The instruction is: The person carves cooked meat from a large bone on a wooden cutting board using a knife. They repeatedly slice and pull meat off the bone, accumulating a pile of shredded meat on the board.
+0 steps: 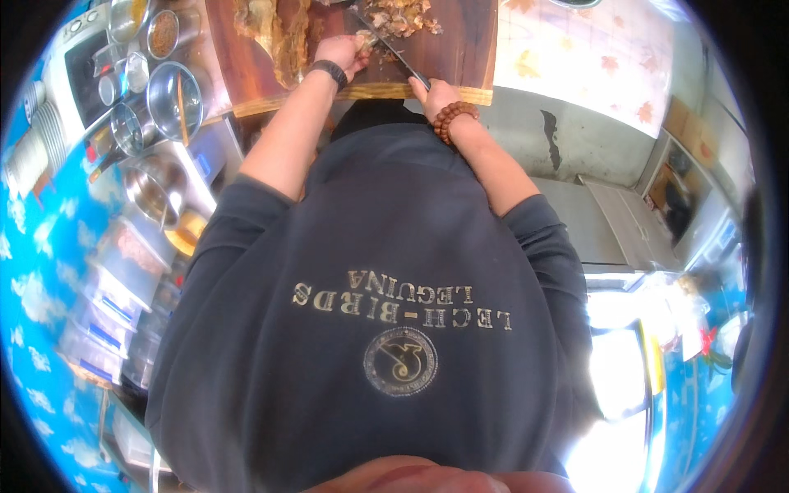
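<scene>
My right hand (439,95) grips the dark handle of a kitchen knife (393,50), whose blade slants up and left over a wooden cutting board (459,58). Between the fingers of my left hand (342,54) is a small piece of meat (368,40), close beside the blade. Beyond the knife lies a pile of chopped brownish meat (404,17). A long, yellow-brown slab of meat (280,40) rests on the board left of my left hand. The knife tip is hard to make out near the top rim.
Left of the board stand a steel bowl (174,101) with a wooden stick, a smaller bowl (127,128), a steel pot (154,190) and a jar of reddish-brown grains (163,35). A leaf-patterned tabletop (585,58) extends to the right. The board's front edge is near my body.
</scene>
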Motion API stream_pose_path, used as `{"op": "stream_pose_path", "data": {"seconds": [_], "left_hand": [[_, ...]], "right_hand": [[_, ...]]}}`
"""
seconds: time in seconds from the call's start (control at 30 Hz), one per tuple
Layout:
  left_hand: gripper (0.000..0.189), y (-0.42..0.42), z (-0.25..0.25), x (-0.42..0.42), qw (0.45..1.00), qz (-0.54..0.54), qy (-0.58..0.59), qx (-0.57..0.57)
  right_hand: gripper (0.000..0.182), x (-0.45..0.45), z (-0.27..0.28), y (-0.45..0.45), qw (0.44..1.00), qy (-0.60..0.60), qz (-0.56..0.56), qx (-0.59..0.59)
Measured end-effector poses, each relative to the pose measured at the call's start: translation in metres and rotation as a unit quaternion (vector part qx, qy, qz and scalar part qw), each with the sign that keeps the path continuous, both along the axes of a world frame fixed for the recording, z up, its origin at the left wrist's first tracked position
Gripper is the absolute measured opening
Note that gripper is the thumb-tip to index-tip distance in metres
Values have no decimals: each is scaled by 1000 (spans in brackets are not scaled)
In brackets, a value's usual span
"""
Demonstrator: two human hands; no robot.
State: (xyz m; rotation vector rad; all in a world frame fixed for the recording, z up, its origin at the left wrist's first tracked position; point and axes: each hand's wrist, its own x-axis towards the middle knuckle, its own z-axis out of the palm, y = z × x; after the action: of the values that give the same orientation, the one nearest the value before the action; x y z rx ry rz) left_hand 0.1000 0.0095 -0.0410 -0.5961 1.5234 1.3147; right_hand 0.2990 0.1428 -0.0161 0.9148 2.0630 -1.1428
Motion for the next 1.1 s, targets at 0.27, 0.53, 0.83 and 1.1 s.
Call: {"op": "stream_pose_path", "data": {"seconds": [0.27,0.53,0.83,1.1], "left_hand": [[22,-17,-6,17,935,-226,271,-17],[30,-25,5,29,710,-344,614,-20],[23,-13,12,38,834,-228,497,-74],[17,-8,24,36,783,-291,546,-68]], "right_hand": [[72,10,17,30,993,-34,86,75],[75,10,15,32,998,-28,49,28],[76,16,2,32,999,-6,18,-31],[74,19,24,52,996,14,78,-32]]}}
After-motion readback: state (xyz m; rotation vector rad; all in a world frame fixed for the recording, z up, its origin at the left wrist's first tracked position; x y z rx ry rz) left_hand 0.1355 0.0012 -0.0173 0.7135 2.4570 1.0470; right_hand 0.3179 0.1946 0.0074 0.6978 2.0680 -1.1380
